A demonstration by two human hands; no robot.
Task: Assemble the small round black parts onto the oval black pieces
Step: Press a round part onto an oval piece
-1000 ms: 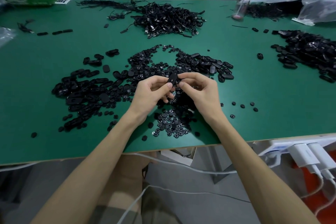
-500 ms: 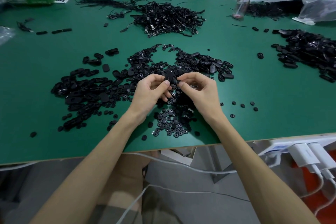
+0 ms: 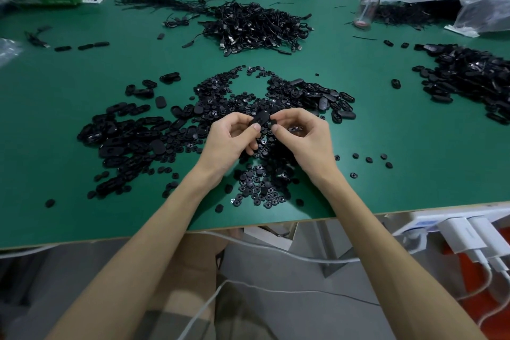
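- Green matting covers the table (image 3: 69, 174); on its left part lies a loose scatter of matte black oval plastic pieces (image 3: 124, 138), some solid-backed, some showing a slotted hollow;
- the left hand (image 3: 230, 143) hangs just above the middle of the heap; its thumb and curled fingers grasp one black oval piece (image 3: 260, 118), smooth rounded side towards the camera;
- the right hand (image 3: 306, 138) pinches that same piece's right end between thumb and forefinger; whether a round part sits under those fingertips cannot be told;
- below both wrists, near the table's front edge, lie small round black plastic parts (image 3: 259, 188), button-like, many with a central hole;
- far right lies another heap of glossy black pieces (image 3: 469, 77).
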